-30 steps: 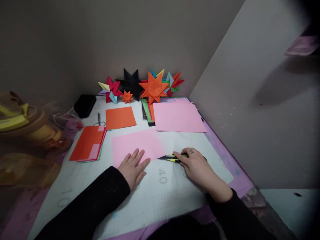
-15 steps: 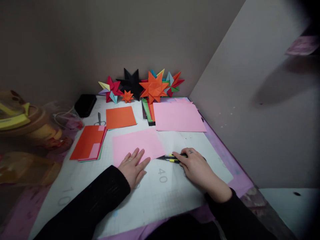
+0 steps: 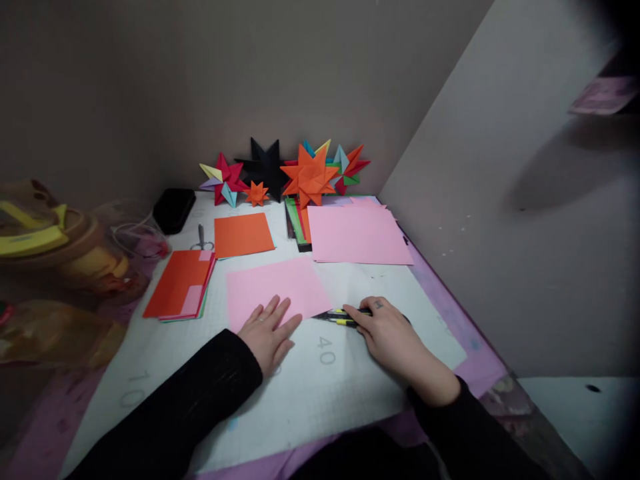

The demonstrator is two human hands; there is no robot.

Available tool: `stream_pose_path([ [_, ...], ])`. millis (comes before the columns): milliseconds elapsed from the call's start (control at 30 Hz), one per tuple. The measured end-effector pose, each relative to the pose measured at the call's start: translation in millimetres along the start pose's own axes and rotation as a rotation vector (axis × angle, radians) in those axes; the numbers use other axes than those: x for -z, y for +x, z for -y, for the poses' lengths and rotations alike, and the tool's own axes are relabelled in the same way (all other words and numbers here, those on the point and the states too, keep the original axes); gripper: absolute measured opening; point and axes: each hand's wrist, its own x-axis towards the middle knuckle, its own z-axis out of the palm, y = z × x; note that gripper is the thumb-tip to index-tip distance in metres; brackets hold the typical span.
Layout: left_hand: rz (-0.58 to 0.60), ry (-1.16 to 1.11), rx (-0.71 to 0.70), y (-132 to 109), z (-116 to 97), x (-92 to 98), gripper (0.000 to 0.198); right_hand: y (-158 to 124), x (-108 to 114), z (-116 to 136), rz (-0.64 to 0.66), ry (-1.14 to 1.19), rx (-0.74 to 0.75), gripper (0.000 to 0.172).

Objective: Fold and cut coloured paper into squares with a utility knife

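Free room: bare white mat (image 3: 305, 407) between the sleeves, nearest the body; narrow lane between the orange-topped paper stack (image 3: 175, 287) and the smaller pink sheet (image 3: 277, 283); open patch behind the right hand (image 3: 390, 333), short of the larger pink sheet (image 3: 357, 233). Obstacles: left hand (image 3: 267, 333), flat on the smaller sheet; black-and-yellow tool (image 3: 345, 322) under the right fingers, across the middle; paper stars (image 3: 310, 177), rear row; right-hand wall (image 3: 500, 200), bounding that side at the back.
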Motion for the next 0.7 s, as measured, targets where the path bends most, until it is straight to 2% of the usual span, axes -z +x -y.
stream_pose_path([
  [200,0.032,0.015,0.014,-0.5,-0.4,8.2,0.050,-1.2,-1.1,0.1,0.011,-0.006,-0.005,0.044],
  [400,0.038,0.084,0.137,-6.5,8.4,17.4,0.056,-1.1,-2.8,-1.1,0.003,0.007,-0.008,0.045],
  [700,0.046,0.092,0.165,-6.5,7.9,17.2,0.054,1.2,-0.9,1.3,0.019,0.016,-0.014,0.044],
])
